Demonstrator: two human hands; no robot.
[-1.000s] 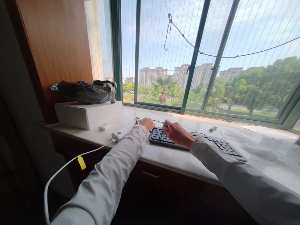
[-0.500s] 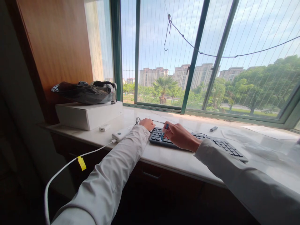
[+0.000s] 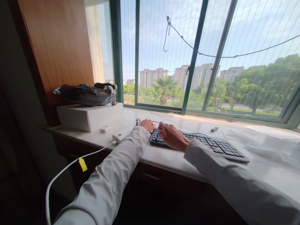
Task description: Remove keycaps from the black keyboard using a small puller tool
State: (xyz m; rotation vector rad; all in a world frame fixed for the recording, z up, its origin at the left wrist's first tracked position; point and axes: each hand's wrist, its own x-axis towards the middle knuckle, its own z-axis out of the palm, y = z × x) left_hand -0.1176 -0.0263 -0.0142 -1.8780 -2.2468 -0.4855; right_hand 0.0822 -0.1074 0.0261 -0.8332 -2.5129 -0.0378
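Both arms, in pale grey sleeves, extend forward over the tabletop (image 3: 168, 161) from its near edge. The left arm runs up and inward, and the left hand (image 3: 148, 125) lies low, knuckles up, at the far left corner of the keyboard (image 3: 225, 148). Its fingers curl down out of sight; I cannot tell how far this grip is closed or whether it has hold of anything.

The right arm comes in from the right, its forearm passing above the near side of the keyboard. The right hand (image 3: 172, 136) is bent inward over the left section of the keys, thumb side toward the left hand and close to it. Its grip is closed around a small blue tool (image 3: 157, 134), the top of which shows above the fingers and the lower end of which points down at the keys. Contact between tip and keys cannot be confirmed.

The keyboard is dark, with black keys and a grey edge. It lies flat and slantwise on the tabletop below the window (image 3: 164, 62), its right end nearer the front edge. The hand covers part of the key rows; the number pad at the right end is in plain view. A thin black cable (image 3: 199, 133) runs behind it.
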